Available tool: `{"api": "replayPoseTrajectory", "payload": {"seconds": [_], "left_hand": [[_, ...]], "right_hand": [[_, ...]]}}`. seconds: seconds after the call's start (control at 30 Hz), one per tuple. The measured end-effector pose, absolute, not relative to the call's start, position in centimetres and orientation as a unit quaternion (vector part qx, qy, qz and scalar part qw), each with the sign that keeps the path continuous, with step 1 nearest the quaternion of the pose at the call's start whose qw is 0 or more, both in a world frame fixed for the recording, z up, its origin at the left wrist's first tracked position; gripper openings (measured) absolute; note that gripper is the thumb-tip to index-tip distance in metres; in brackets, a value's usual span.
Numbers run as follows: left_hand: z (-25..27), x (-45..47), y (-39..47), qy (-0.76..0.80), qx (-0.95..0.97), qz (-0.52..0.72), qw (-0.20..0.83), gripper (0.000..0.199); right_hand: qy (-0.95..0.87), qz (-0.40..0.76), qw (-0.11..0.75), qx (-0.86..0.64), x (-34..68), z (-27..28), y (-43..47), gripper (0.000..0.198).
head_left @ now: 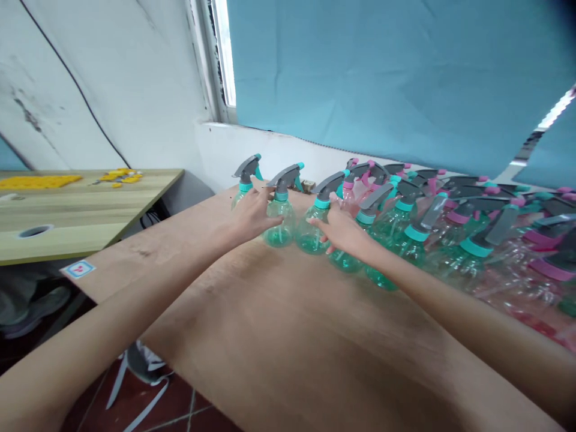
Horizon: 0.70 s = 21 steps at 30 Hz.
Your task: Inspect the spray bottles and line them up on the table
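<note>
Blue sheeting backs a wooden tabletop where a person's left hand, loosely spread, reaches among 2 green spray bottles, 1 beyond it and 1 at its right. Just left of the half-open right hand stands a 3rd green bottle; whether either hand grips is unclear. Crowded bottles beside the right forearm could topple if brushed.
</note>
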<state>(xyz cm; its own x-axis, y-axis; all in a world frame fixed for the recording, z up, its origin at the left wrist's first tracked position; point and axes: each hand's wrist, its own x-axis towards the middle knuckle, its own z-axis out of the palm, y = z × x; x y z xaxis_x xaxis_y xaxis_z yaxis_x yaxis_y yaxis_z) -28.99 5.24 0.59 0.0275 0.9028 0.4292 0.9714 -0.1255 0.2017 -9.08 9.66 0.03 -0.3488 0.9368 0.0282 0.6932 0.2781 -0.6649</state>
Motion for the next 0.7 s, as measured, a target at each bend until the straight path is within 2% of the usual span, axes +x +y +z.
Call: {"api": "replayPoseTrajectory", "payload": {"seconds": [0.27,0.47,0.7], "left_hand": [[-0.1,-28.8,5.2,-0.654,-0.705,-0.265,0.069,0.061],[-0.6,-28.7,3.3,-0.675,-0.678,-0.284,0.061,0.044],[-0.5,-28.0,-0.8,-0.658,-0.683,-0.316,0.012,0.036]], "right_hand": [[-0.778,0.307,0.193,-0.513,-8.7,0.7,8.9,0.075],[-0.801,0.291,0.175,-0.494,-8.1,0.8,8.3,0.069],[-0.841,0.265,0.18,-0.437,-7.1,0.7,6.6,0.067]]}}
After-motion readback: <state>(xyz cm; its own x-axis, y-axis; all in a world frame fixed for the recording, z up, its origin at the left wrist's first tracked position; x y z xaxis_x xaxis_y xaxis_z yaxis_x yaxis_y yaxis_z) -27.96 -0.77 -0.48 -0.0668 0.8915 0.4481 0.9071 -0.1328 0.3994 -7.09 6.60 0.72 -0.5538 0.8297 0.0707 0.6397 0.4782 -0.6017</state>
